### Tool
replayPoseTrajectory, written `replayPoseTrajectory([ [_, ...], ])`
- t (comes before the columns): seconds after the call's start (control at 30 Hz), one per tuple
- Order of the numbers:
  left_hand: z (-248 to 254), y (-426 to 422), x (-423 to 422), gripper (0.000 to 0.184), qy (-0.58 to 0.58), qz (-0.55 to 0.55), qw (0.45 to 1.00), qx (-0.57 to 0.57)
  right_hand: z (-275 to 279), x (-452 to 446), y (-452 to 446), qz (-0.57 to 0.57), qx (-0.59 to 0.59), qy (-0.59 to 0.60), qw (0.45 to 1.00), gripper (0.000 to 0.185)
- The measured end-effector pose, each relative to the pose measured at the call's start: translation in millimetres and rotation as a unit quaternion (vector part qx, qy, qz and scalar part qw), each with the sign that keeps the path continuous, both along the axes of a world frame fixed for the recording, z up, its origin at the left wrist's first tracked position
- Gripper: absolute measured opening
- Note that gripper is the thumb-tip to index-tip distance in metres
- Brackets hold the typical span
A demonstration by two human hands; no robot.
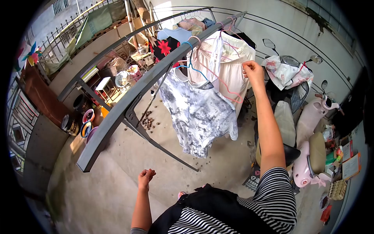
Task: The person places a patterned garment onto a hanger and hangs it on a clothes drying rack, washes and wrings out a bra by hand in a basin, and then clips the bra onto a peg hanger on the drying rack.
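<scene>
Several garments (196, 107) already on rail (102, 140); remainder unclear.
Right of it: right hand (254, 73) by cream garment (232, 77), left hand (145, 179) lower; both grips unclear.

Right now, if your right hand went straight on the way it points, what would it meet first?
Most likely the hanging cream garment: the right hand points across its edge, though depth is unclear and they may already touch.

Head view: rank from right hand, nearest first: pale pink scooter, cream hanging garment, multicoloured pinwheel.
1. Cream hanging garment: beside the right hand, contact unclear.
2. Pale pink scooter: lower right.
3. Multicoloured pinwheel: far left.
</scene>
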State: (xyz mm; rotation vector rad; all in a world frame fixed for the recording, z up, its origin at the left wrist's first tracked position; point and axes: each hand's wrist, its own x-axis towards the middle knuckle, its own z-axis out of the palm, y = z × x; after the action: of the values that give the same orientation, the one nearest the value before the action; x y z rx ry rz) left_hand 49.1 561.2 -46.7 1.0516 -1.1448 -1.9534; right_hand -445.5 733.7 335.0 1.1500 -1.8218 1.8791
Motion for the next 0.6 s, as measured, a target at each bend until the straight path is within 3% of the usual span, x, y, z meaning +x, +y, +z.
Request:
replayPoseTrajectory([
  [0.07,4,4,2,0.022,-0.025,0.048,0.998,-0.021,-20,-11,4,-0.007,0.013,-0.039,0.999,0.008],
  [0.1,6,7,4,0.036,-0.032,0.047,0.998,-0.023,-29,-16,4,0.001,0.013,-0.036,0.999,0.008],
  [0.23,7,21,3,0.041,-0.059,0.108,0.992,0.000,-64,-35,4,0.065,0.082,-0.097,0.990,0.010],
  [0.37,2,33,4,0.038,-0.089,0.102,0.991,0.018,-94,-51,-2,0.092,0.026,-0.174,0.980,0.010],
  [0.53,-1,62,5,0.030,-0.105,0.144,0.983,0.055,-237,-88,-7,0.024,-0.033,-0.292,0.956,0.008],
  [0.6,-6,64,14,0.020,-0.099,0.145,0.984,0.041,-297,-71,5,-0.022,0.014,-0.250,0.968,0.009],
])
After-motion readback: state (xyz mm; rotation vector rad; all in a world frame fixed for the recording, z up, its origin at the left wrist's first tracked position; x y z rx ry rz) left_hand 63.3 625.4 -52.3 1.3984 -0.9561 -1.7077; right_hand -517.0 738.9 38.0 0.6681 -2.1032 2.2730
